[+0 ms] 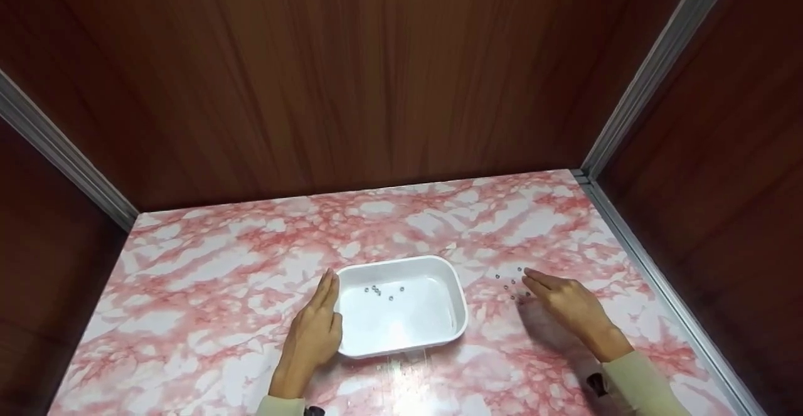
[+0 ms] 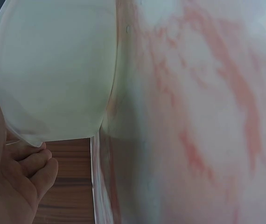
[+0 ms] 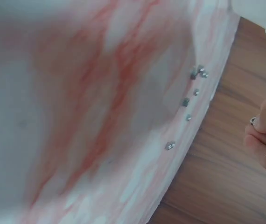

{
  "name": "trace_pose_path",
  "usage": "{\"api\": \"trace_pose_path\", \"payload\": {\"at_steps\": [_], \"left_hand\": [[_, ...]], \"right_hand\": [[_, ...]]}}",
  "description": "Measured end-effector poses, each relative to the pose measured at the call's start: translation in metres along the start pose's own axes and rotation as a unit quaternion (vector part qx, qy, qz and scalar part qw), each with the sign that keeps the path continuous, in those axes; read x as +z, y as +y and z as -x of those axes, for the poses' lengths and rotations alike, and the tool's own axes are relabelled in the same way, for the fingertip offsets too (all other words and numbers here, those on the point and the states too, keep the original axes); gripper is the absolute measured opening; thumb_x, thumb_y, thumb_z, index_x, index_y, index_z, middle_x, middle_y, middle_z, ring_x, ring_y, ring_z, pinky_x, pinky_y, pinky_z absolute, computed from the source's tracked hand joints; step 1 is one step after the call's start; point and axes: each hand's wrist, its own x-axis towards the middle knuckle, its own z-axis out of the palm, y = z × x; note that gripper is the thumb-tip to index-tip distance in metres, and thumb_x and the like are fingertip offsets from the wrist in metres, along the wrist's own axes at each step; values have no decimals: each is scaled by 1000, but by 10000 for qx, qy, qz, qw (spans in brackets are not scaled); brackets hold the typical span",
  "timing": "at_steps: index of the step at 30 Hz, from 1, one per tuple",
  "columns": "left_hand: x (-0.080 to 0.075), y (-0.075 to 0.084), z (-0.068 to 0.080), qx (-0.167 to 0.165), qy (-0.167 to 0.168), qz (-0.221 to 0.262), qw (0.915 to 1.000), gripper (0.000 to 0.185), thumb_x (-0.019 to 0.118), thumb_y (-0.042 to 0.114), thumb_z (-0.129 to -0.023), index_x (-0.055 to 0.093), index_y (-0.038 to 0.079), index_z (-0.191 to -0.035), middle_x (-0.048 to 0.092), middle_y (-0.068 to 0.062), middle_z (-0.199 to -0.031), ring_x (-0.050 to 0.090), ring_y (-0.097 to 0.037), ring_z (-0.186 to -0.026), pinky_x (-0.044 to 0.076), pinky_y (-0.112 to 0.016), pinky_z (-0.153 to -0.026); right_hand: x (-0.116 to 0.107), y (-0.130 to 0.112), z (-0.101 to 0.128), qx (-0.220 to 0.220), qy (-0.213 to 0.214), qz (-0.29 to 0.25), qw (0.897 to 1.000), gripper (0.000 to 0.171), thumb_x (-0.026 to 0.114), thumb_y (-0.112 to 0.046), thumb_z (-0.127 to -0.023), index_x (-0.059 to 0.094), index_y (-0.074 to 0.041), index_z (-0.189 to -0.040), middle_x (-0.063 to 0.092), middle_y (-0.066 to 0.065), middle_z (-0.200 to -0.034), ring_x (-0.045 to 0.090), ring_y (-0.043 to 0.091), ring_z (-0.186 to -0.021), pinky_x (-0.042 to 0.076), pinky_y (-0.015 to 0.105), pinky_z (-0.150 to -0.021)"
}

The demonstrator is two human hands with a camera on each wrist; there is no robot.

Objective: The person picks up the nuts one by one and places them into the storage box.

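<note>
Now I see my flat left hand [image 1: 315,333] against the white rectangular plastic tray [image 1: 453,334], right hand [image 1: 564,305] fingers straight, touching small metal nuts [image 1: 513,285].

I saw a pink-and-white marbled bench [image 1: 219,278]. On it sat a white tray [image 1: 461,322] near the front, and small metal beads [image 1: 513,284] lay scattered just right of it.

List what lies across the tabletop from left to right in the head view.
Left hand resting against the tray's side → white tray with a few small metal pieces inside → loose small metal pieces on the marble top → right hand.
</note>
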Motion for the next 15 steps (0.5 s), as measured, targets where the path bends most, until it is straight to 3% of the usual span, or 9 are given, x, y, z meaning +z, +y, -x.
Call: {"api": "trace_pose_path", "payload": {"at_steps": [3, 5, 8, 10, 12, 15], "left_hand": [[-1, 1, -1, -1, 38, -59, 10000, 60, 55, 3, -97, 42, -7, -156, 39, -24, -167, 55, -19, -69, 37, -19, -50], [-1, 1, -1, 13, 76, -82, 9999, 60, 56, 3, -97, 43, -7, -155, 39, -24, -166, 67, -27, -87, 39, -21, -52], [-2, 1, 0, 17, 91, -102, 9999, 60, 56, 3, -97, 43, -8, -155, 40, -24, -166, 69, -35, -111, 41, -22, -54], [-1, 1, 0, 33, 29, -3, 10000, 60, 55, 2, -97, 42, -10, -155, 39, -26, -166, 69, -36, -109, 42, -22, -54], [-1, 2, 0, 7, -56, 75, 10000, 61, 54, 2, -98, 40, -10, -156, 37, -27, -167, 68, -32, -91, 42, -21, -53], [-1, 1, 1, -45, -83, 20, 10000, 61, 53, 3, -99, 39, -9, -157, 36, -25, -168, 70, -35, -100, 46, -24, -57]], "right_hand": [[2, -1, -7, 25, 128, -207, 9997, 42, 81, 15, -68, 78, 3, -108, 80, 19, -108, 79, 29, -80, 63, 31, -62], [4, -2, -12, 21, 201, -305, 9993, 41, 83, 14, -67, 78, 3, -106, 80, 19, -107, 79, 28, -80, 63, 31, -63], [6, -4, -20, -1, 282, -400, 9988, 39, 84, 14, -67, 79, 2, -103, 81, 18, -105, 79, 26, -83, 64, 31, -65], [6, -6, -24, 81, 336, -464, 9983, 37, 84, 13, -67, 80, 2, -102, 82, 16, -105, 80, 24, -84, 64, 31, -65], [7, -10, -28, 255, 374, -623, 9970, 37, 85, 13, -68, 81, 1, -103, 82, 15, -105, 80, 24, -86, 64, 31, -66], [8, -15, -35, 604, 462, -917, 9929, 38, 85, 14, -69, 82, -1, -104, 82, 14, -106, 81, 23, -85, 64, 30, -65]]}}
